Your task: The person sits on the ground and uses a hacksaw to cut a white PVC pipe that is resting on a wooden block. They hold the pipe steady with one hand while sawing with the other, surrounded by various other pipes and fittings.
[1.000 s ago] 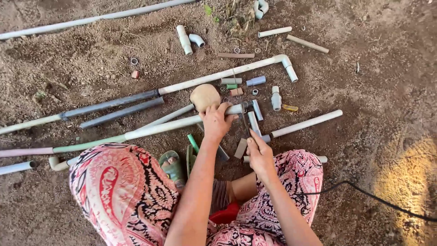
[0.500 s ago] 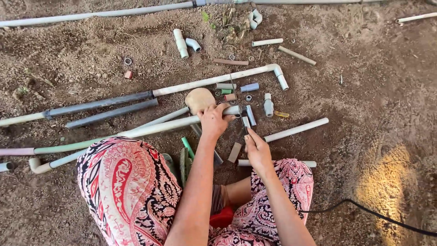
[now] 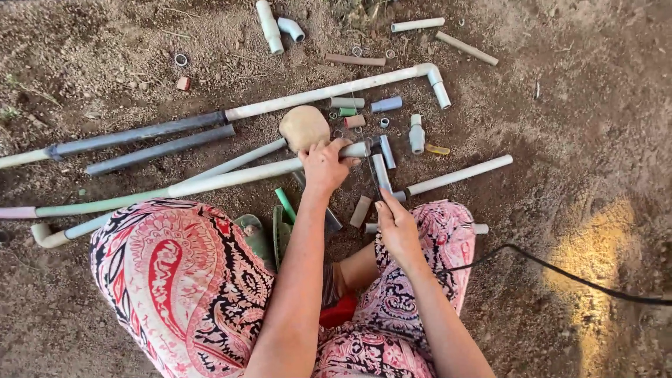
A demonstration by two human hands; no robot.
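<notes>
I sit on bare dirt in red patterned trousers. My left hand point(image 3: 323, 166) is closed around a long white pipe point(image 3: 231, 176) close to its right end, pinning it to the ground. A rounded tan stone point(image 3: 304, 127) lies just beyond that hand. My right hand point(image 3: 395, 224) grips a thin dark blade point(image 3: 373, 175) whose far end reaches the pipe's end by my left fingers. Short pipe offcuts point(image 3: 381, 168) lie between the two hands.
Long grey and white pipes point(image 3: 140, 133) cross the dirt at the left, one with an elbow point(image 3: 434, 73). Small fittings and rings point(image 3: 385, 105) are scattered beyond the stone. A white pipe piece point(image 3: 458, 173) and a black cable point(image 3: 574, 276) lie to the right.
Both hands keep their hold and place. The view has shifted a little, so the pipes and stone sit slightly higher in the picture.
</notes>
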